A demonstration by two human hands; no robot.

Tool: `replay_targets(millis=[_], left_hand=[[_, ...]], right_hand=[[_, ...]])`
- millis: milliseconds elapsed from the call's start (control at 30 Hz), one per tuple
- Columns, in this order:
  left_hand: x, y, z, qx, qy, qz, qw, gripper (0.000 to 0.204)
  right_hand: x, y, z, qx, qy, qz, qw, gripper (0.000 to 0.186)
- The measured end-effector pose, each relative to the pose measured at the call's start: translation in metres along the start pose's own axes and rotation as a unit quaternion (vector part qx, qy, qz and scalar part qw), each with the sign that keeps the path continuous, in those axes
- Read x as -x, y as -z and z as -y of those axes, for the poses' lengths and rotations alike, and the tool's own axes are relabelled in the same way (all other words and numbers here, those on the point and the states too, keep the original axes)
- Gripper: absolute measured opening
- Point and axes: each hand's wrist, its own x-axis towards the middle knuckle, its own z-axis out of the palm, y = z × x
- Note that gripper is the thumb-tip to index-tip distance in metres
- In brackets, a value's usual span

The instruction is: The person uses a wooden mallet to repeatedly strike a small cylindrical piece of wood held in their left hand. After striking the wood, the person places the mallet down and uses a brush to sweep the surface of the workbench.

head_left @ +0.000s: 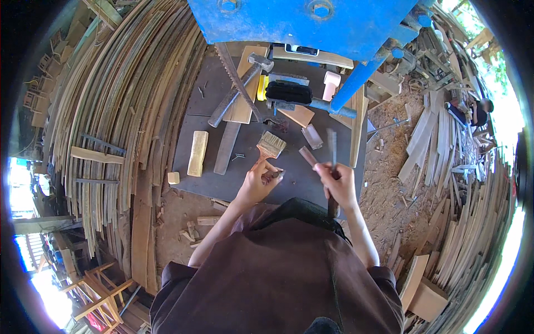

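Observation:
My left hand (261, 181) is closed on a flat paintbrush (271, 145) with pale bristles, pointing away from me over the dark tabletop (261, 192). Something small shows at its fingertips, too unclear to name. My right hand (338, 183) grips a long, thin tool with a metal blade (332, 147), blurred by motion, its dark handle below the fist. A narrow brownish strip (307, 157) also sticks out by the right thumb; whether it is held there I cannot tell. Left of the brush lie a light wood block (197, 153), a flat strip (227, 147) and small screws or nails (238, 156).
A hammer (261, 62), saw blade (231, 69), yellow object (262, 88) and black object (289, 93) lie beyond. A blue machine (300, 25) overhangs the far edge. Planks (122, 100) stand left; scrap wood (428, 139) and a distant person (478, 114) are right.

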Motion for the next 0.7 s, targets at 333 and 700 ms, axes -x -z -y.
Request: replay_targets(millis=[333,700], left_hand=[[0.009,-0.021,0.053,-0.074,-0.022,-0.003,0.997,0.022],[0.012,-0.026,0.071,-0.182,0.038,0.041,0.982,0.014]], right_hand=[[-0.003,0.031,-0.038,-0.237,-0.025,-0.193,0.952,0.034],[-0.021,0.089,-0.123,-0.411,-0.321,0.025,0.853,0.023]])
